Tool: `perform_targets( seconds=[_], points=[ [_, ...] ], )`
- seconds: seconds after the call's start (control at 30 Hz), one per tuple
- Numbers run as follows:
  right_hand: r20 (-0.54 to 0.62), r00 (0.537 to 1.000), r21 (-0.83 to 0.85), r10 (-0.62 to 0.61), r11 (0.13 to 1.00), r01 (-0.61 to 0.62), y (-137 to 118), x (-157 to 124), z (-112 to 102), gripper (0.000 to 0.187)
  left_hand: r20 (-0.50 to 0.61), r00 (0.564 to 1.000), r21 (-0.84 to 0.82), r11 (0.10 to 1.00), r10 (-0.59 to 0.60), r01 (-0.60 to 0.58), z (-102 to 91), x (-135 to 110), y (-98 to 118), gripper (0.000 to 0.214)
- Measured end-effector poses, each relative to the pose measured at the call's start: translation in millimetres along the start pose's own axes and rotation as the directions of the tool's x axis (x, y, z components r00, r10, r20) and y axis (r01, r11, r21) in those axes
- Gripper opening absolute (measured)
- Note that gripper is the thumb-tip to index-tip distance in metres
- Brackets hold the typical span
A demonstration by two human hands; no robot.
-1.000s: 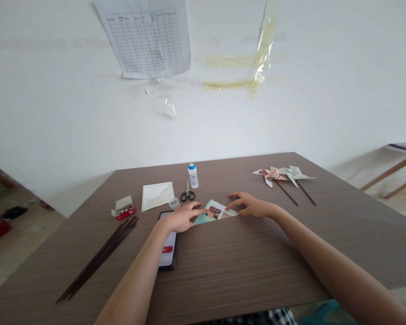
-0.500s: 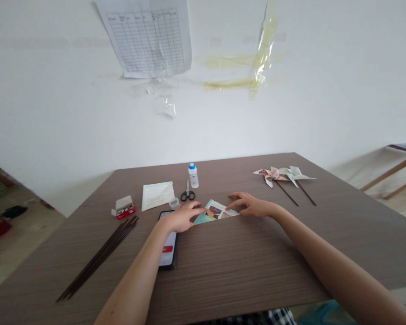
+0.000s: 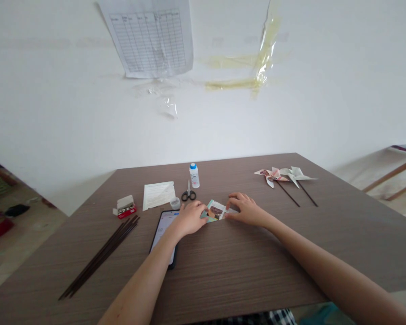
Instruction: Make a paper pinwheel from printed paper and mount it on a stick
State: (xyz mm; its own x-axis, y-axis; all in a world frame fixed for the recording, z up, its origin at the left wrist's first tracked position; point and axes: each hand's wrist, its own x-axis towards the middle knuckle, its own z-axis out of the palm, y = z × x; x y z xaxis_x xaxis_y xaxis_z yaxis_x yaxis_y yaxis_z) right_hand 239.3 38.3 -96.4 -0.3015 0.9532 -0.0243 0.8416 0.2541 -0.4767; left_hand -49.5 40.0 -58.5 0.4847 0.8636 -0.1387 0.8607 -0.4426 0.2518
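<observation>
A small printed, colourful paper (image 3: 217, 210) lies flat on the brown table (image 3: 243, 262). My left hand (image 3: 188, 218) rests on its left edge with curled fingers pressing the paper. From the right, my right hand (image 3: 243, 209) does the same, its fingertips pinched against the paper's right side. Both hands nearly meet over the sheet, so most of it is hidden. A phone (image 3: 164, 230) lies under my left forearm.
Scissors (image 3: 188, 194), a glue bottle (image 3: 194, 175), a folded white sheet (image 3: 158, 195) and a small red-and-white box (image 3: 124, 208) sit behind the hands. A bundle of dark sticks (image 3: 101, 255) lies at left. Two paper pinwheels (image 3: 284, 177) rest at right.
Both hands have drawn closer together over the printed paper, and their fingers have curled from stretched flat to pressed on it. Less of the paper shows now.
</observation>
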Motion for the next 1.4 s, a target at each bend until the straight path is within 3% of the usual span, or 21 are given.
perform_targets(
  seconds=[0.1, 0.2, 0.33, 0.9, 1.4],
  points=[
    [-0.025, 0.999, -0.054, 0.023, 0.998, -0.024, -12, -4, 8, 0.038, -0.049, 0.987, 0.035, 0.987, -0.153, 0.155, 3.7, -3, 27, 0.033],
    [-0.055, 0.998, -0.091, 0.036, 0.995, -0.041, -21, -6, 12, 0.035, -0.071, 0.975, 0.054, 0.976, -0.208, 0.212, 5.8, -6, 48, 0.037],
    [-0.071, 0.997, -0.132, 0.04, 0.99, -0.049, -31, -9, 13, 0.035, -0.079, 0.97, 0.077, 0.969, -0.231, 0.237, 8.9, -7, 60, 0.043],
    [-0.098, 0.993, -0.219, 0.062, 0.972, -0.082, -45, -11, 11, 0.034, -0.114, 0.962, 0.109, 0.96, -0.246, 0.259, 9.3, -7, 67, 0.05],
    [-0.058, 0.997, -0.184, 0.048, 0.981, -0.058, -34, -9, 6, 0.034, -0.019, 0.979, 0.108, 0.973, -0.202, 0.203, 1.9, -7, 52, 0.051]
  ],
)
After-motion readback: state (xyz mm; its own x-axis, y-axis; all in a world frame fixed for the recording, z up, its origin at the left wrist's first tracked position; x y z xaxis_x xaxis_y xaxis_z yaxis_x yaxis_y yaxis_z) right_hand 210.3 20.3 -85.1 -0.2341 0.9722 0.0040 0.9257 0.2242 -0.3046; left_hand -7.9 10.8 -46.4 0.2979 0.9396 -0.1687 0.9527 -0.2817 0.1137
